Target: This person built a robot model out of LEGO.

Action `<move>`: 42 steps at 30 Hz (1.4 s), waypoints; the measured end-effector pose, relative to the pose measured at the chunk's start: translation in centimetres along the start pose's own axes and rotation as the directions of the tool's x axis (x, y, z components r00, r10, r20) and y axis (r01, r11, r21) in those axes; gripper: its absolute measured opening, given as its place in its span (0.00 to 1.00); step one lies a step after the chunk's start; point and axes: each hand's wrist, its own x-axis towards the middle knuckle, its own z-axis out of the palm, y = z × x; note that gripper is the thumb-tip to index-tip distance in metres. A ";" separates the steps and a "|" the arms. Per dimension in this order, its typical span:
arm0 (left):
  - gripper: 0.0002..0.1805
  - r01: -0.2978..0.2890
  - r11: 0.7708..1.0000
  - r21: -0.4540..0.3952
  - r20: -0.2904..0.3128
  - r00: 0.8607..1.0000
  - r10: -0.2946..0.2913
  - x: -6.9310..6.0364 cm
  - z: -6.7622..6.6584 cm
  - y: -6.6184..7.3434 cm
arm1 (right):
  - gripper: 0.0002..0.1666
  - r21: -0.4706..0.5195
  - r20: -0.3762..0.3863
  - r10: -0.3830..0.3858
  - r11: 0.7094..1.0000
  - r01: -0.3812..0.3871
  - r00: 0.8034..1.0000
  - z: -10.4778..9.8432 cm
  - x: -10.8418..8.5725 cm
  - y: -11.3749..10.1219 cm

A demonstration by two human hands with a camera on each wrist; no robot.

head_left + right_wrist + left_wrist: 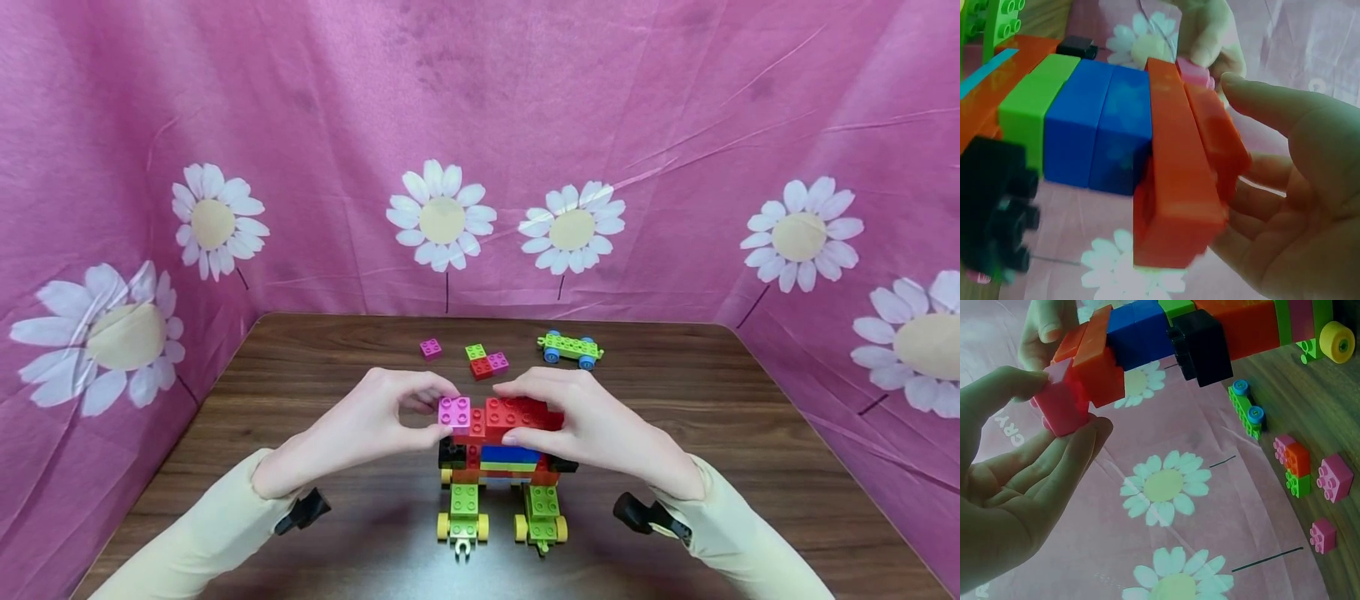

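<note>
A standing toy-brick build has a red top layer, blue, lime and black bricks in the middle (510, 456), and lime wheeled bases (465, 497) below. At its upper left corner, my left hand (378, 421) pinches a pink brick (454, 412) between thumb and fingers; in the left wrist view this pink brick (1063, 403) meets the red end of the build. My right hand (600, 425) grips a red brick (504, 412) on the top layer, thumb in front and fingers behind. The right wrist view has the red brick (1216, 125) beside the thumb.
Behind the build lie a single pink brick (431, 348) and a cluster of lime, red (481, 368) and pink bricks. A lime car base with blue wheels (570, 348) stands back right. Pink daisy-print cloth (495, 100) hangs around the wooden table (315, 367).
</note>
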 end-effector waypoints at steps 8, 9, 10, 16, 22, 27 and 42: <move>0.16 -0.005 1.000 -0.008 -0.013 1.000 0.005 0.1 0.4 -0.1 | 0.27 -0.084 0.112 0.028 0.996 -0.019 0.993 1.0 2.1 -1.0; 0.16 -0.002 1.000 -0.013 -0.015 1.000 0.002 0.1 0.4 -0.1 | 0.27 -0.103 0.116 0.030 0.995 -0.018 0.993 1.1 2.3 -1.1; 0.16 0.003 1.000 -0.018 -0.015 1.000 -0.004 0.0 0.4 -0.1 | 0.26 -0.121 0.119 0.032 0.992 -0.017 0.992 1.2 2.4 -1.2; 0.16 0.017 1.000 -0.021 -0.021 1.000 -0.017 -0.1 0.6 -0.3 | 0.21 -0.148 0.118 0.037 0.989 -0.020 0.992 1.6 2.7 -1.5; 0.16 0.030 0.999 -0.012 -0.036 0.999 -0.030 -0.5 0.7 -0.5 | 0.19 -0.132 0.121 0.073 0.990 -0.057 0.990 1.9 2.8 -1.6; 0.15 0.018 1.000 0.000 -0.039 0.999 -0.018 -0.6 0.6 -0.5 | 0.18 -0.133 0.110 0.083 0.989 -0.068 0.990 1.9 2.8 -1.7; 0.16 -0.091 0.992 0.089 -0.018 0.996 0.093 -0.1 0.1 -0.1 | 0.19 -0.123 0.110 0.076 0.990 -0.062 0.991 2.0 2.9 -1.6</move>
